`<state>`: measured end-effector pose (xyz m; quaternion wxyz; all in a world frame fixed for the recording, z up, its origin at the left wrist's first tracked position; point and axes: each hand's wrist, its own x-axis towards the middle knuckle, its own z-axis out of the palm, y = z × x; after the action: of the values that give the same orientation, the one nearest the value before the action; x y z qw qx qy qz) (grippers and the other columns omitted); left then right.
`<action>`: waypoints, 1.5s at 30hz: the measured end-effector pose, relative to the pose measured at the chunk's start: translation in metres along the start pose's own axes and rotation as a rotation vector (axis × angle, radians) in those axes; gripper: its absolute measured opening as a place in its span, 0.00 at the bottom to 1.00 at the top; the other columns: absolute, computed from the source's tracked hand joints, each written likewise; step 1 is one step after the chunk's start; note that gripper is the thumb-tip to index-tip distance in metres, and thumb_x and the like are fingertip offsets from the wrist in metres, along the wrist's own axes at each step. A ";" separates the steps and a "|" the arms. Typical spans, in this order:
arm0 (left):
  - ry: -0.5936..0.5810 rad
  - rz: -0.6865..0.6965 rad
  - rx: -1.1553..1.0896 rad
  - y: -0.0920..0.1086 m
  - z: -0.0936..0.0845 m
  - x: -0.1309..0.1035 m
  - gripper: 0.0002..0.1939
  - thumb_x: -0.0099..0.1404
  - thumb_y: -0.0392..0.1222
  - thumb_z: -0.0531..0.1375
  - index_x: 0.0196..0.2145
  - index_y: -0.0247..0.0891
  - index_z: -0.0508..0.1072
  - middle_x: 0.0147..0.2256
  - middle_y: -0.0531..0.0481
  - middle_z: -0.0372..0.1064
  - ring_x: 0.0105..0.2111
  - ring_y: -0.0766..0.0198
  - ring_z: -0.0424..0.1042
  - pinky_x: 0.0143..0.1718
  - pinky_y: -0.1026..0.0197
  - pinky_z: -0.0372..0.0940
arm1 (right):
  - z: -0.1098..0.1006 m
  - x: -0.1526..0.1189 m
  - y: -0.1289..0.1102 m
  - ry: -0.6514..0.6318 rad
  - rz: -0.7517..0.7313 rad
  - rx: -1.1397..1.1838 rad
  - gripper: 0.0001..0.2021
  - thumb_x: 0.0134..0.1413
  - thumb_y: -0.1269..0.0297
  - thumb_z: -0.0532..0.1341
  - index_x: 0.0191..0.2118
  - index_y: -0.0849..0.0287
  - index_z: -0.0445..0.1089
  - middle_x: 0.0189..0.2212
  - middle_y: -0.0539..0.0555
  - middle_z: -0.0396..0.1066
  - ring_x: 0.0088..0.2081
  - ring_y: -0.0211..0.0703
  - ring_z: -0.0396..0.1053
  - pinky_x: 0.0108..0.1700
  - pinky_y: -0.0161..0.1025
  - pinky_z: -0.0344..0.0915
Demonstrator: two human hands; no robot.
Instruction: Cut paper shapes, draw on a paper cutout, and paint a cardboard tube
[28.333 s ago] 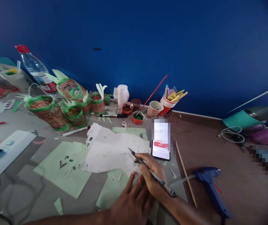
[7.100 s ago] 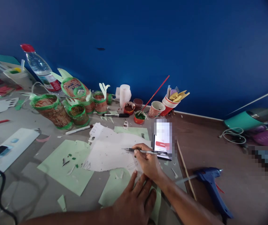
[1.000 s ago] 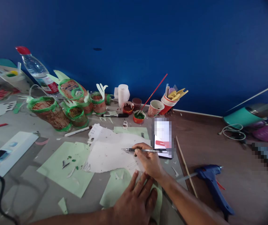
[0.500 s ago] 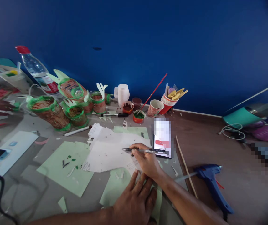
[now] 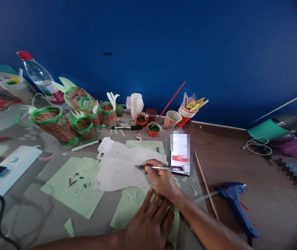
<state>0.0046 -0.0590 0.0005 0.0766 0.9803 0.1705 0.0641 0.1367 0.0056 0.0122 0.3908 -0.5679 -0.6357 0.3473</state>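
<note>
My right hand point(image 5: 162, 178) grips a clear pen with a dark tip point(image 5: 161, 167), its point over the middle of a torn white paper point(image 5: 124, 168). Small pencil-like outlines show near the paper's lower left corner and beside my right hand. My left hand point(image 5: 150, 222) lies flat with fingers spread, its fingertips at the paper's lower edge and its palm over a pale green sheet point(image 5: 124, 211). Behind my right hand a phone point(image 5: 179, 149) with a lit, partly blurred screen lies on the table.
Painted jars point(image 5: 54, 125), a bottle point(image 5: 39, 74), paint cups point(image 5: 153, 129) and a cup of plastic cutlery point(image 5: 187, 113) stand along the wall. A blue glue gun point(image 5: 235, 201) and a wooden stick point(image 5: 205, 184) lie at the right.
Another person's hand at the far left has gone out of view. My right hand and the pen have shifted very slightly left; my left hand looks the same.
</note>
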 end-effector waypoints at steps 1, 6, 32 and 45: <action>0.007 0.001 -0.001 0.000 0.001 0.000 0.32 0.68 0.57 0.46 0.58 0.29 0.59 0.58 0.32 0.58 0.59 0.41 0.54 0.58 0.40 0.42 | 0.000 0.000 -0.001 0.003 -0.002 -0.010 0.09 0.55 0.67 0.55 0.36 0.58 0.72 0.34 0.54 0.74 0.33 0.42 0.71 0.34 0.35 0.66; 0.005 0.001 0.010 0.000 0.002 0.000 0.32 0.67 0.58 0.47 0.58 0.30 0.60 0.59 0.32 0.57 0.60 0.42 0.53 0.59 0.41 0.41 | -0.002 0.000 -0.004 0.015 -0.004 -0.038 0.08 0.54 0.67 0.55 0.35 0.57 0.72 0.29 0.52 0.73 0.31 0.41 0.68 0.29 0.33 0.62; 0.003 0.008 -0.011 -0.001 0.002 0.000 0.32 0.67 0.57 0.48 0.58 0.29 0.60 0.61 0.31 0.53 0.61 0.42 0.50 0.59 0.41 0.40 | -0.008 0.000 -0.003 0.040 0.088 0.028 0.09 0.54 0.65 0.53 0.32 0.60 0.69 0.19 0.47 0.62 0.19 0.34 0.55 0.20 0.31 0.53; 0.013 0.008 0.004 0.000 0.002 -0.001 0.32 0.67 0.58 0.46 0.58 0.28 0.60 0.60 0.31 0.54 0.61 0.40 0.50 0.58 0.40 0.43 | -0.009 0.000 -0.004 0.085 0.062 -0.023 0.09 0.55 0.65 0.53 0.31 0.60 0.69 0.21 0.49 0.65 0.23 0.37 0.61 0.22 0.32 0.54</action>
<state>0.0044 -0.0600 -0.0018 0.0735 0.9807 0.1672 0.0704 0.1431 0.0055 0.0194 0.4000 -0.6062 -0.6044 0.3276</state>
